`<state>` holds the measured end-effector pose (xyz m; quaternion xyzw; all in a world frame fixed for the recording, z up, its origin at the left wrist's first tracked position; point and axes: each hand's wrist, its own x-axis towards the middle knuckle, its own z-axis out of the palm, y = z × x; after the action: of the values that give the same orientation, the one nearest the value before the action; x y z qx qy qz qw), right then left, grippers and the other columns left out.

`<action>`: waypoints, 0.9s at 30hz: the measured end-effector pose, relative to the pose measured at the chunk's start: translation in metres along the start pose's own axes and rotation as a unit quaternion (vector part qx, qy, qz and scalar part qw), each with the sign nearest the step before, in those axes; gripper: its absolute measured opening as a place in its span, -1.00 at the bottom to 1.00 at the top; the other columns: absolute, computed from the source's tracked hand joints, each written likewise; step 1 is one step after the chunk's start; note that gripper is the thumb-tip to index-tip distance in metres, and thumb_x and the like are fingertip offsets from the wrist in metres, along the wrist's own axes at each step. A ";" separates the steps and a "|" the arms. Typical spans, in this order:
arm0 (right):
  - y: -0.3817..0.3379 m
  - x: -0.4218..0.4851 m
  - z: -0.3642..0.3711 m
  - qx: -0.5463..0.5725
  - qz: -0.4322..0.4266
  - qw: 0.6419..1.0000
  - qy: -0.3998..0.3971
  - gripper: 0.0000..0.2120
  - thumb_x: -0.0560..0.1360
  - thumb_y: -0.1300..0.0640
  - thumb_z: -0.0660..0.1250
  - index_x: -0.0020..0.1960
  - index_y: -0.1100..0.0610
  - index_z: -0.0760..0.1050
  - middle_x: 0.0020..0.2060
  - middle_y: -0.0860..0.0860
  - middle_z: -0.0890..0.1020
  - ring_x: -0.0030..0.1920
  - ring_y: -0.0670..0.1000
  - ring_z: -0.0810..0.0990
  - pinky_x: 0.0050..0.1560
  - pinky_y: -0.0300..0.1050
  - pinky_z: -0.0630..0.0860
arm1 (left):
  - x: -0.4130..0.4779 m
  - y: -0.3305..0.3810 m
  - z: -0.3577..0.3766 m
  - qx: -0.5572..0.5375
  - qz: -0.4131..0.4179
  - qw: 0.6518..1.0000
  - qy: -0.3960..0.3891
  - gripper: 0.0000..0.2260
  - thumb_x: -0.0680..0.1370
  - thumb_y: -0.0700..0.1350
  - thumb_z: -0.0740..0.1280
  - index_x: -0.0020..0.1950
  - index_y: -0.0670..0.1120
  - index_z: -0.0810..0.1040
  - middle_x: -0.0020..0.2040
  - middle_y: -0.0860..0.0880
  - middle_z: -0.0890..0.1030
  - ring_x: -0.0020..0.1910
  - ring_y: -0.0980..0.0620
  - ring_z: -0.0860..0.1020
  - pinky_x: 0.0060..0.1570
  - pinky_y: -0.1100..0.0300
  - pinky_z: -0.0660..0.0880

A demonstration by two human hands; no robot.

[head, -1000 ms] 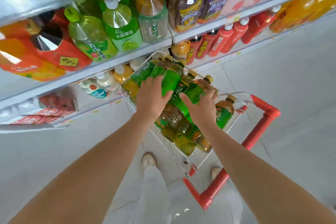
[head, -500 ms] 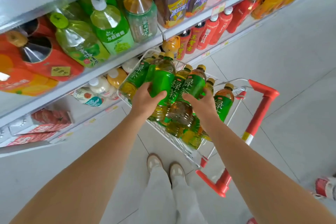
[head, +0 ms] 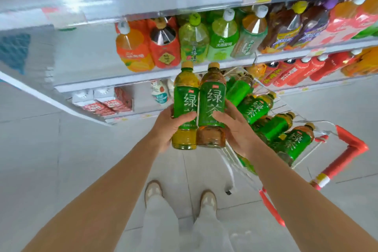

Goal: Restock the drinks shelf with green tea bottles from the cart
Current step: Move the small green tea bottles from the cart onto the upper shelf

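Two green tea bottles held upright side by side, lifted out of the cart and just left of it.

The left hand (head: 168,128) is wrapped round the left bottle (head: 185,106), thumb across its label. The right hand (head: 238,132) is wrapped round the right bottle (head: 211,106). The two bottles touch along their sides, caps up. Both stand clear of the cart (head: 352,139), whose wire rim lies to their right and lower. More tea bottles (head: 254,107) lie tilted inside it. Beyond the cart the shelf (head: 131,80) edge runs just behind the two caps, with big bottles (head: 192,41) packed along it. Further left a stretch of white shelf board shows. Left of the cart the floor (head: 61,149) is open tile.
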<state>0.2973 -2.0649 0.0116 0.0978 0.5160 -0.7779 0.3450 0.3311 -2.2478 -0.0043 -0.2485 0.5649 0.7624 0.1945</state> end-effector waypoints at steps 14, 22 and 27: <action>0.049 0.052 0.213 -0.206 -0.082 0.975 0.008 -0.44 0.29 0.33 0.54 0.23 0.10 0.47 0.04 0.01 0.67 0.07 -0.07 0.63 -0.01 -0.18 0.56 | -0.086 0.069 -0.211 0.052 0.156 0.972 0.170 -0.54 0.34 -0.18 0.56 0.20 -0.12 0.54 0.07 -0.06 0.68 0.04 -0.02 0.66 0.00 0.07 0.60; -0.025 0.095 0.320 -0.259 -0.200 0.944 -0.034 -0.60 0.33 0.19 0.51 0.14 0.04 0.55 0.04 0.02 0.68 0.10 0.06 0.63 0.09 -0.03 0.57 | -0.117 0.163 -0.270 0.005 0.270 0.936 0.224 -0.72 0.46 -0.23 0.46 0.15 -0.10 0.59 0.03 -0.05 0.69 -0.02 0.00 0.67 -0.05 0.14 0.61; -0.066 0.127 0.366 -0.218 -0.205 0.953 -0.045 -0.47 0.32 0.13 0.50 0.26 0.19 0.51 0.04 0.13 0.67 -0.03 0.07 0.67 -0.05 0.00 0.63 | -0.111 0.220 -0.281 -0.002 0.287 0.927 0.242 -0.78 0.45 -0.17 0.48 0.09 -0.13 0.62 -0.04 -0.09 0.69 -0.12 0.02 0.67 -0.16 0.16 0.61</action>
<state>0.2353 -2.4238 0.1593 -0.1231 0.6658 -0.7042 0.2138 0.3376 -2.5820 0.1634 -0.2527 0.6406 0.7035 -0.1755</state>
